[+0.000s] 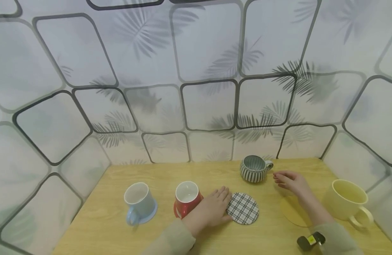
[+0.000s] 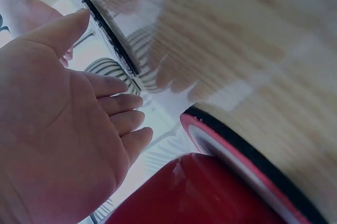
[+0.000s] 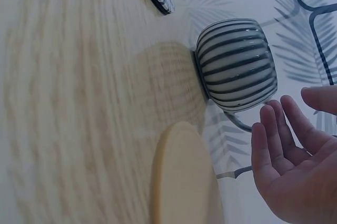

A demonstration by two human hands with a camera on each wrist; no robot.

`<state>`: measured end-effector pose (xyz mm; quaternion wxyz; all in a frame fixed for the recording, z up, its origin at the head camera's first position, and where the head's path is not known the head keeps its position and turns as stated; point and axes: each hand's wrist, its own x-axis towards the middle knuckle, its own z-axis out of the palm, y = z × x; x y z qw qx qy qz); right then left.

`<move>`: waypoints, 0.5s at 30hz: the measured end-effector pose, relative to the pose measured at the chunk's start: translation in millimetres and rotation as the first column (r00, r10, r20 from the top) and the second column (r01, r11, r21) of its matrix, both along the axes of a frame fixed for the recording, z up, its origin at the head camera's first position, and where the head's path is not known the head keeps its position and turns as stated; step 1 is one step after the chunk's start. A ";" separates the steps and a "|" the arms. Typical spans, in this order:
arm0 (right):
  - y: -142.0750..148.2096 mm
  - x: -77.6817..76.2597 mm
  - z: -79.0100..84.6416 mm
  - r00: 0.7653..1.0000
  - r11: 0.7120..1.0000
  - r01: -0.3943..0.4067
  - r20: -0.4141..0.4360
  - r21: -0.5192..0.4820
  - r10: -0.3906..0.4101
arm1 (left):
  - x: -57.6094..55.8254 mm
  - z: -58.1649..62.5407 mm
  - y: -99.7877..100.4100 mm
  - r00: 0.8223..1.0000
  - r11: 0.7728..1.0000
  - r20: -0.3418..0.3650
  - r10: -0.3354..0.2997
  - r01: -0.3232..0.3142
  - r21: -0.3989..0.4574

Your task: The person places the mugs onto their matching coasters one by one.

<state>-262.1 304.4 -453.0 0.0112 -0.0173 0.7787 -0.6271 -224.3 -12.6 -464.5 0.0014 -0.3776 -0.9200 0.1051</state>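
Note:
My left hand [image 1: 212, 209], fingers straight, is at the left edge of a round black-and-white checked coaster [image 1: 243, 209]. In the left wrist view its palm faces the camera with nothing in it, and the red mug [image 2: 205, 192] stands close by on a red-edged coaster [image 2: 247, 153]. A striped cup [image 1: 253, 174] stands on the table behind the checked coaster, its handle pointing right. Beside that handle is my right hand [image 1: 293, 184], its fingers relaxed and slightly bent. The right wrist view shows its fingertips near the striped cup [image 3: 237, 66], with no object in the palm.
A round yellow coaster [image 1: 291, 212] lies under my right forearm. To its right stands a yellow mug [image 1: 340, 203]. On the left, a light blue mug [image 1: 142, 203] sits on a blue coaster [image 1: 153, 212]. Patterned cloth [image 1: 208, 106] walls the wooden table [image 1: 103, 226] at back and sides.

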 end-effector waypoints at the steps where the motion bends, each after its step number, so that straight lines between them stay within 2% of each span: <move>1: 0.4 -1.1 0.3 1.000 1.000 -0.003 -0.006 0.002 0.003 | -0.7 0.0 0.4 1.000 1.000 0.007 0.005 -0.005 -0.001; 10: 0.8 -9.3 3.3 0.997 0.999 -0.036 -0.064 0.011 0.037 | -4.2 -0.9 1.2 0.998 0.999 0.053 0.039 -0.039 -0.003; 15: 2.8 -12.1 6.1 0.997 0.999 -0.044 -0.064 0.031 0.046 | -3.2 -1.9 2.8 0.997 0.999 0.064 0.044 -0.043 -0.014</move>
